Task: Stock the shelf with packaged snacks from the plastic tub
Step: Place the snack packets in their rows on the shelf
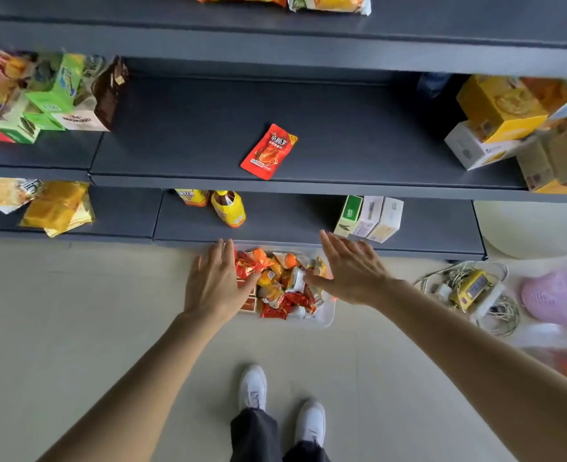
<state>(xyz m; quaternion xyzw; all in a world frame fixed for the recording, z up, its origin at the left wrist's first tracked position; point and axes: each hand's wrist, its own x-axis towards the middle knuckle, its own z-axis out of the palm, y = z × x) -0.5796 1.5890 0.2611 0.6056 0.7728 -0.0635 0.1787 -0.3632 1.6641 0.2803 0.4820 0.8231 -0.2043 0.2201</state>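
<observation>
A person stands over a clear plastic tub [326, 317] on the pale floor [75, 295], at the foot of a dark grey shelf unit. Both bare arms reach down toward it. The left hand [215, 285] hovers at the tub's 9 o'clock edge and the right hand [352, 271] at its 3 o'clock side. Each grip is spread, fingers straight and apart, and holds nothing. The thumbs point inward over the heap of small snack packets [285, 288], red, orange and white, that fills the tub. Whether the thumbs touch the packets cannot be told.

At 12 o'clock from the tub, on the middle shelf [192, 135], a single red snack packet [268, 151] lies flat and tilted, well apart from the other goods. At 10 o'clock on that shelf stand green boxes [52, 95] and a brown bag [108, 91]. At 2 o'clock is a stack of yellow and white cartons [498, 111].

On the bottom shelf [285, 225], just beyond the tub, stand two yellow bottles [228, 208] at 11 o'clock and a row of three small boxes [368, 218] at 1 o'clock. Gold foil bags [58, 208] lie farther off at 10 o'clock.

At 3 o'clock from the tub, a white basket of tangled cables [468, 291] sits on the floor, with a blurred pink plastic object [562, 295] beyond it. At 6 o'clock are the person's white shoes [253, 388] and dark trouser legs.
</observation>
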